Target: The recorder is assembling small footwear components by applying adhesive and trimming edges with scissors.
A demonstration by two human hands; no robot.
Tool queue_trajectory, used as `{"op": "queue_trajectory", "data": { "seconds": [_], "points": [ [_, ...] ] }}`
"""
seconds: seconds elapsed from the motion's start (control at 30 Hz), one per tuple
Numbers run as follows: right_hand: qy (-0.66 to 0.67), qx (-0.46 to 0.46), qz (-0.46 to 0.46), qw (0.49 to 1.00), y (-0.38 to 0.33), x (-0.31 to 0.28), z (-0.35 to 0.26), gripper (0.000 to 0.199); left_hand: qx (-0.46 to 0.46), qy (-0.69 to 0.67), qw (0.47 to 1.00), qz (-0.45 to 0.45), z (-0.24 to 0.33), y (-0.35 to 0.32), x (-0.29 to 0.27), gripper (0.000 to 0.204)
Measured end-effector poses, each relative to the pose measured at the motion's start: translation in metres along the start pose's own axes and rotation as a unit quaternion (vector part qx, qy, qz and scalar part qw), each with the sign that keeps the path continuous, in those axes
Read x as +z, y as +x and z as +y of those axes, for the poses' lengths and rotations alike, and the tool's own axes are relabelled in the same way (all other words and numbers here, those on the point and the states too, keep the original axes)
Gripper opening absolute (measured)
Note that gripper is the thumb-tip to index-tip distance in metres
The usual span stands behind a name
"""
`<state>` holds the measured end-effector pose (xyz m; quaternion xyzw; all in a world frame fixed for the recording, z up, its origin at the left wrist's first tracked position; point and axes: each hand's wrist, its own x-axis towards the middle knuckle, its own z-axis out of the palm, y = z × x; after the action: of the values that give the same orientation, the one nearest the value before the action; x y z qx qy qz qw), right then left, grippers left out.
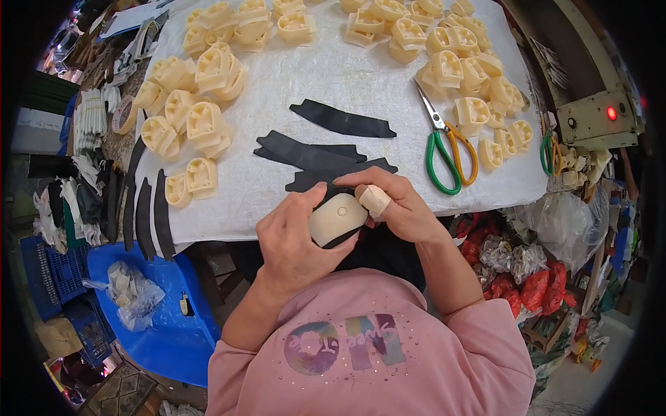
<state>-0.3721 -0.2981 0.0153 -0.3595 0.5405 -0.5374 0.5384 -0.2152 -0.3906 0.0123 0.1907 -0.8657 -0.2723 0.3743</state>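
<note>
In front of my chest, at the table's near edge, my left hand (291, 232) is wrapped round a cream plastic shoe heel (338, 220). Its smooth rounded face with a small round mark points up. Black material shows around the heel's rim, a dark strip (327, 196) that my left thumb touches. My right hand (397, 204) is closed at the heel's right side, its fingers on the strip's far edge; beige tape wraps one digit. Just beyond lie several loose black strips (312, 158) with notched ends, partly overlapping. Some fingertips are hidden beneath the heel.
Many cream heels (215, 73) stand in clusters along the table's left, far and right sides. Scissors (444, 142) with green and orange handles lie on the white cover (270, 90). More black strips (161, 215) hang over the left edge. A blue chair (166, 333) stands lower left.
</note>
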Motion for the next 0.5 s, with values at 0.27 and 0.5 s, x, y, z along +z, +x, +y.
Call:
{"op": "queue_trajectory", "data": {
  "seconds": [0.27, 0.5],
  "points": [
    [-0.172, -0.153, 0.178, 0.957, 0.008, 0.028, 0.029, 0.03, -0.05, 0.082, 0.995, 0.042, 0.002, 0.002, 0.015, 0.059],
    [-0.176, -0.186, 0.182, 0.949, 0.006, 0.053, 0.031, 0.043, -0.006, 0.122, 0.987, 0.104, -0.005, 0.003, 0.018, 0.05]
  ]
}}
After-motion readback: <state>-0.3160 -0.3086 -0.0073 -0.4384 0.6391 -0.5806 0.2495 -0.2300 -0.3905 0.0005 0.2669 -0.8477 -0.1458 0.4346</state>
